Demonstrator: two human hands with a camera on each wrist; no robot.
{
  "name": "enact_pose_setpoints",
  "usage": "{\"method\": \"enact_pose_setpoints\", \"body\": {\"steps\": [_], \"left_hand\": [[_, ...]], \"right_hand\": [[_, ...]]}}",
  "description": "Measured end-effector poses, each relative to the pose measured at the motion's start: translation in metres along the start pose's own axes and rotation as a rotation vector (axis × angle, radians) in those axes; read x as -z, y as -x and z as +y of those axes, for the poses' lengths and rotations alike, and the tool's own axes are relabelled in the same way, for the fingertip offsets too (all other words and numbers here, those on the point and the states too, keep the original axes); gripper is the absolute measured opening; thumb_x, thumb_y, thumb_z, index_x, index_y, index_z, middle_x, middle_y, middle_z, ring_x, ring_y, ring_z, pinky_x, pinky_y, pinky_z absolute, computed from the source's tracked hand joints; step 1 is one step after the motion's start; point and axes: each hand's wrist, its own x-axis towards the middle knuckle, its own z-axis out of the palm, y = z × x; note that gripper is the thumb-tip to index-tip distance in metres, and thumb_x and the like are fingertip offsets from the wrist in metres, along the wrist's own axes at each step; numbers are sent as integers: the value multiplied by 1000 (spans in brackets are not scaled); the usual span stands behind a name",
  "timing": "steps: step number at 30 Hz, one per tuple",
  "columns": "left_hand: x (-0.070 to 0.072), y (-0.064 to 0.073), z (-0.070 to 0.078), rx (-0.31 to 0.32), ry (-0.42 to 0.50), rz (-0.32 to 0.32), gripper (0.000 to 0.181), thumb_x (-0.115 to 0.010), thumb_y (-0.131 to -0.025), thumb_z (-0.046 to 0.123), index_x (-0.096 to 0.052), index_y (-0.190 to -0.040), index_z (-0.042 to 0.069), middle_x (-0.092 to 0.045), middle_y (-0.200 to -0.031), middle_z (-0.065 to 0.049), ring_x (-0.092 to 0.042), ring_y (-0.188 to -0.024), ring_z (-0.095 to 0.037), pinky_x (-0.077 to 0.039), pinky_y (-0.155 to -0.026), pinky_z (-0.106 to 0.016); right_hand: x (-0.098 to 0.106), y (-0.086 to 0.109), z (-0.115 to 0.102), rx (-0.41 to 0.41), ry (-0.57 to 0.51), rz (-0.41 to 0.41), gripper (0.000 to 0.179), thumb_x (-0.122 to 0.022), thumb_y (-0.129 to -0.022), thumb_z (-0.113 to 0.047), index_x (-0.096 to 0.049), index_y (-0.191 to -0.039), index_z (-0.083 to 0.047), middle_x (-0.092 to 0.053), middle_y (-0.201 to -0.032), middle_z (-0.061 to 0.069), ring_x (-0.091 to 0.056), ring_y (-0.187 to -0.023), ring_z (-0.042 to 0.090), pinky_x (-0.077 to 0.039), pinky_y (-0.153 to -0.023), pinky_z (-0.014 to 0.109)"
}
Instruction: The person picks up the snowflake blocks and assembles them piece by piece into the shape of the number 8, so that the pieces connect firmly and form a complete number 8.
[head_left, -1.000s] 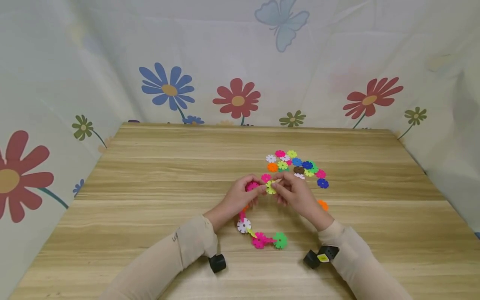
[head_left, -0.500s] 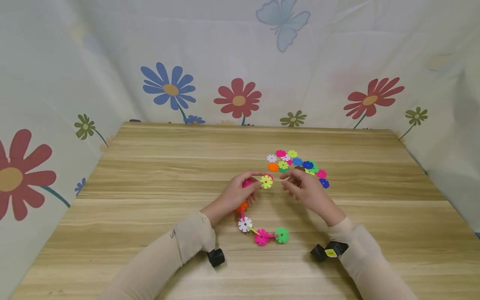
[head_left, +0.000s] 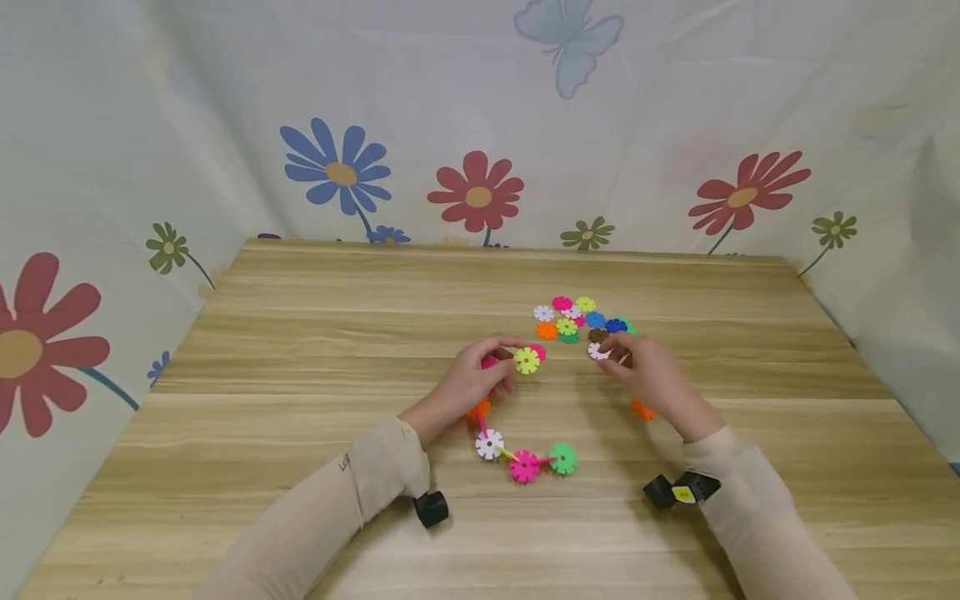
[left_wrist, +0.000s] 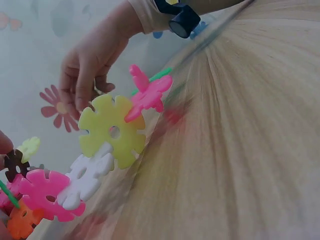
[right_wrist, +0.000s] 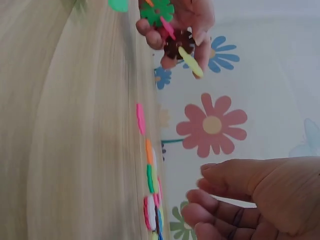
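My left hand (head_left: 476, 375) holds a chain of slotted plastic flower discs by its upper end. A yellow disc (head_left: 527, 360) sticks out past its fingertips, joined to a brown disc (right_wrist: 179, 45) seen in the right wrist view. Lower down the chain come an orange disc, a white disc (head_left: 490, 444), a pink disc (head_left: 524, 467) and a green disc (head_left: 562, 458). My right hand (head_left: 652, 375) is at the near edge of the loose pile, beside a white disc (head_left: 597, 351). In the right wrist view its thumb and fingers stand apart with nothing between them.
Loose discs lie in a pile (head_left: 566, 327) on the wooden table (head_left: 360, 333). A lone orange disc (head_left: 643, 409) lies near the right forearm, and a pink disc (head_left: 538, 352) lies behind the yellow one. A flower-printed cloth (head_left: 630, 125) stands behind the table.
My right hand has let go of the yellow disc and moved right to the loose pile. The left hand keeps hold of the chain and has shifted slightly left.
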Motion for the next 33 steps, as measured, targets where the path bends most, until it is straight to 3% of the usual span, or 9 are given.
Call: {"method": "enact_pose_setpoints", "body": {"steps": [6,12,21,33], "left_hand": [[0,-1,1,9,-14,14,34,-49,-95,8,-59,-126,18,-58,-103,-20,-54,-61,-21,-48,-52,-25],[1,-1,0,-6,-36,13,31,-50,-99,16,-59,-128,18,-57,-100,-18,-47,-57,-16,-42,-50,-22],[0,-3,-1,20,-21,26,29,-49,-101,21,-61,-127,19,-52,-78,-16,-44,-52,-19,-40,-47,-22],[-3,-3,-1,37,-20,31,28,-50,-100,20,-61,-126,20,-53,-87,-17,-43,-53,-15,-40,-48,-21]], "right_hand": [[10,6,11,-6,106,-73,12,-67,-87,-9,-67,-93,2,-66,-81,10,-58,-72,20,-50,-67,34],[18,15,17,-11,176,-190,13,-71,-84,-9,-66,-91,1,-66,-82,10,-59,-75,20,-51,-68,35],[21,26,24,-48,220,-284,20,-77,-76,-11,-65,-90,-2,-67,-85,10,-61,-79,23,-51,-74,41],[18,30,32,-96,235,-279,25,-79,-76,-12,-60,-91,-3,-64,-83,10,-57,-74,21,-50,-70,38]]}}
